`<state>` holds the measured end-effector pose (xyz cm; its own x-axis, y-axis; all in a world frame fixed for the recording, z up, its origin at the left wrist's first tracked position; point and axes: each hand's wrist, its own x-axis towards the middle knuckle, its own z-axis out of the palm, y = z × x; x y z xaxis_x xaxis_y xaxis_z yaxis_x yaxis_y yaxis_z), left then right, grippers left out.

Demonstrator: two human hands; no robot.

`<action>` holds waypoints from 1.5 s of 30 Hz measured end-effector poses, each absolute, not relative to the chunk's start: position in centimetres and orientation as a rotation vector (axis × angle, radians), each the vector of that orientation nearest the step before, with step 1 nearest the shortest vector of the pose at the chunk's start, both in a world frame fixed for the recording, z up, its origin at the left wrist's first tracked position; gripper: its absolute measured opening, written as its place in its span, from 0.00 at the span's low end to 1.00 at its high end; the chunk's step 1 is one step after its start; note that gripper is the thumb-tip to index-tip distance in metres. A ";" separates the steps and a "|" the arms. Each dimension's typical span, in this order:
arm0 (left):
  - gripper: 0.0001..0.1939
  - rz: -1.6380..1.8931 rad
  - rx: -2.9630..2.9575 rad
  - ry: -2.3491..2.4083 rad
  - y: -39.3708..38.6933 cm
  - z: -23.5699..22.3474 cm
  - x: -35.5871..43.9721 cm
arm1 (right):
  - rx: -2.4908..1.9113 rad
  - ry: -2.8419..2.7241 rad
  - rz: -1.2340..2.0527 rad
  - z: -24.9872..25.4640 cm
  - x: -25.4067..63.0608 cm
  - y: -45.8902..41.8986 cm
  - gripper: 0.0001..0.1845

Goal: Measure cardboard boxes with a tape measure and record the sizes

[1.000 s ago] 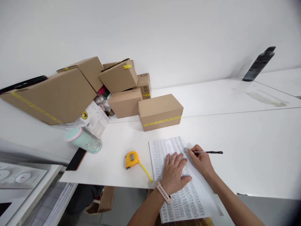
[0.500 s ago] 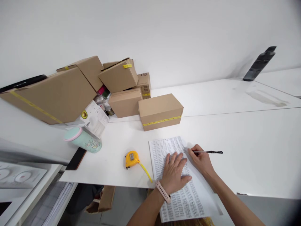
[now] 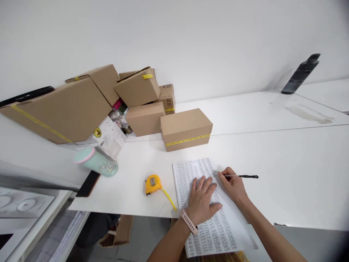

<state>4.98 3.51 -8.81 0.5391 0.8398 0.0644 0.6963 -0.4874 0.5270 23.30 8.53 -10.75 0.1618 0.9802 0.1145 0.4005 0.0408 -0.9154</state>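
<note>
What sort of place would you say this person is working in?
Probably a packing or office workspace: cardboard boxes with yellow tape stand on a white table, beside a yellow tape measure and a densely filled sheet of paper.

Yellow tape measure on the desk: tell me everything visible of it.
The tape measure has a rounded yellow-orange case, plastic by its look, with a grey patch on its face and a small dark part at its lower left. A short yellow strip sticks out, curving toward the sheets. It lies on the white desk, left of the sheets, and neither hand touches it.
</note>
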 end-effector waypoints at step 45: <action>0.33 0.404 2.246 1.234 3.1 -7.1 4.6 | -1.569 -1.557 0.514 -11.1 25.2 8.9 0.11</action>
<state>4.59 3.09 -7.11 0.5357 0.8444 0.0025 0.6820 -0.4344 0.5883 25.18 8.91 -11.06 0.1424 0.9527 0.2684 0.6057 0.1306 -0.7849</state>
